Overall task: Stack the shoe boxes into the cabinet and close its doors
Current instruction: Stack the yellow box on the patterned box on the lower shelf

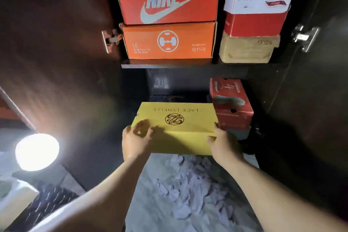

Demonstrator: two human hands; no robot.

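Note:
A yellow shoe box [180, 118] with a dark emblem on its lid sits at the mouth of the dark cabinet's lower compartment, over a dark box [169, 98]. My left hand [135, 137] grips its near left corner, thumb on the lid. My right hand [224, 143] holds the near right corner, fingers round the side. To its right a red box [231, 100] rests on a pale blue one [241, 133]. On the shelf [169, 65] above stand an orange box [169, 41] under a Nike box [167, 3], and a white-lidded red box [256, 13] on a tan box [246, 50].
Both cabinet doors stand open: the left door [62, 43] and the right door [320, 81], each with a metal hinge [111, 39]. A bright round lamp [36, 151] glares at the lower left. Grey patterned floor [178, 194] lies below my arms.

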